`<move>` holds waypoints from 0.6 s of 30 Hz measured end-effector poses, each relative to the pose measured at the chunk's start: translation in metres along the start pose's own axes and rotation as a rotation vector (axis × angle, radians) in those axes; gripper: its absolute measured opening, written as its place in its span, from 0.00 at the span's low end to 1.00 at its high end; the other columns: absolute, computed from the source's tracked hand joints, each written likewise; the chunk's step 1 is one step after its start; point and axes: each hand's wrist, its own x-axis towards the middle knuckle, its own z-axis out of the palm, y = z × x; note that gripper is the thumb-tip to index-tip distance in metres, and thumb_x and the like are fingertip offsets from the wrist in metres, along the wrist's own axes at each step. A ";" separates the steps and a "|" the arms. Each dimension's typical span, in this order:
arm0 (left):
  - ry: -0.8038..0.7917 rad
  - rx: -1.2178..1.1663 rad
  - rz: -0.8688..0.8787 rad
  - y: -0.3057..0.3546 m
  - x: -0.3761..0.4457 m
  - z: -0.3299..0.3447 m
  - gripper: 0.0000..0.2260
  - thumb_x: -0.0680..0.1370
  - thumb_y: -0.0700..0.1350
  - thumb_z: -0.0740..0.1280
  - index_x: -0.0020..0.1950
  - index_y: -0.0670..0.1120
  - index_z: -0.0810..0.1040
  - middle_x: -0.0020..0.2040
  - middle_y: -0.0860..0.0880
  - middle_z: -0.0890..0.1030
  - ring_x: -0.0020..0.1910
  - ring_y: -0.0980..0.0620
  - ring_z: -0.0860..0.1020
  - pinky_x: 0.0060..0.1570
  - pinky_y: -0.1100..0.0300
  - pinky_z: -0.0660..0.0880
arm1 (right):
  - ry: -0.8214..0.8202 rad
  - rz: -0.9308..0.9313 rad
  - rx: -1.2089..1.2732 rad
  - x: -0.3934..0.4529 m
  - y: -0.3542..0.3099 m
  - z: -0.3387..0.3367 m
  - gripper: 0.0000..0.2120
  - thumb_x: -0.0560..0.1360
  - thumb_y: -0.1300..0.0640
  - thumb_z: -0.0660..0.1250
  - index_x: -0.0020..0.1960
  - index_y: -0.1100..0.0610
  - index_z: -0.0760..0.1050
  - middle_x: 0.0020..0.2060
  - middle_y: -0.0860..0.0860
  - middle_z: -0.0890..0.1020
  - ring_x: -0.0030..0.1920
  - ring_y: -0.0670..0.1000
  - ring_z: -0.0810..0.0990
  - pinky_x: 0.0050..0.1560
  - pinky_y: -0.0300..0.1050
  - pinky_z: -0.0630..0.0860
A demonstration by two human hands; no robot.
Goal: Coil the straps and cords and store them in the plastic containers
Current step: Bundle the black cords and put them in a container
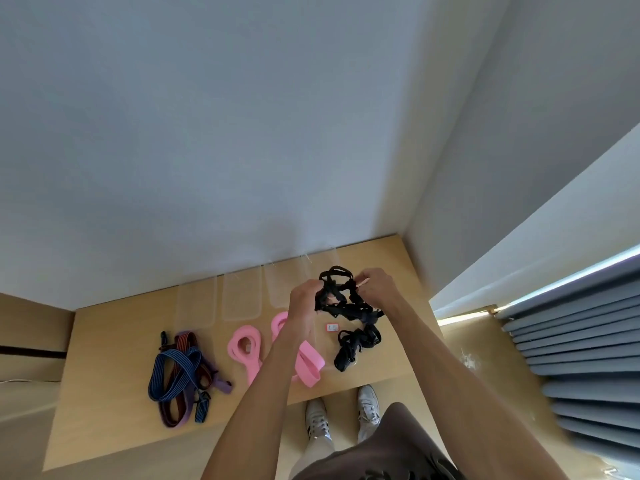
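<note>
Head view, from largest to smallest: the wooden surface carries four clear plastic containers in a row along the wall, all looking empty. Nearer lie a blue, brown and purple bundle of elastic cords at left and pink straps in the middle. The black strap is a tangle held up between both hands, its slack trailing down and toward the person onto the surface, so its long axis runs roughly away-to-near. The left hand grips the tangle's left side and the right hand pinches its upper right, equally close. Coiling likely needs the knots loosened first.
</note>
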 end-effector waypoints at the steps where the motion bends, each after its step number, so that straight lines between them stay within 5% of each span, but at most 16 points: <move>1: -0.013 0.023 0.052 0.004 -0.002 0.001 0.08 0.75 0.37 0.63 0.43 0.36 0.81 0.35 0.42 0.81 0.34 0.47 0.77 0.39 0.56 0.73 | -0.014 -0.006 -0.053 -0.001 -0.002 0.000 0.15 0.74 0.68 0.66 0.57 0.58 0.81 0.55 0.57 0.82 0.57 0.57 0.80 0.51 0.43 0.76; 6: -0.127 0.174 0.265 0.025 -0.015 0.005 0.07 0.73 0.45 0.70 0.41 0.43 0.87 0.38 0.43 0.85 0.38 0.49 0.81 0.42 0.56 0.75 | 0.139 -0.109 0.399 -0.012 -0.026 -0.008 0.23 0.71 0.73 0.54 0.57 0.57 0.79 0.51 0.54 0.84 0.56 0.53 0.80 0.56 0.42 0.77; 10: -0.211 0.403 0.506 0.049 -0.025 0.013 0.13 0.74 0.36 0.69 0.50 0.54 0.82 0.42 0.52 0.86 0.46 0.51 0.85 0.49 0.58 0.80 | -0.094 -0.156 0.555 -0.016 -0.043 -0.025 0.12 0.77 0.55 0.60 0.55 0.55 0.81 0.48 0.54 0.86 0.51 0.53 0.83 0.52 0.44 0.73; 14: -0.177 0.286 0.616 0.094 -0.042 0.020 0.15 0.72 0.37 0.69 0.49 0.58 0.81 0.45 0.51 0.86 0.46 0.51 0.85 0.47 0.58 0.79 | -0.340 -0.279 0.642 -0.016 -0.056 -0.043 0.26 0.76 0.33 0.58 0.54 0.54 0.81 0.46 0.52 0.81 0.47 0.48 0.82 0.60 0.51 0.74; 18: -0.138 0.052 0.665 0.144 -0.061 0.028 0.13 0.71 0.36 0.69 0.50 0.52 0.80 0.44 0.45 0.86 0.40 0.46 0.84 0.35 0.55 0.79 | -0.431 -0.457 0.672 -0.026 -0.088 -0.060 0.30 0.78 0.33 0.59 0.61 0.59 0.78 0.50 0.54 0.84 0.52 0.54 0.83 0.57 0.51 0.72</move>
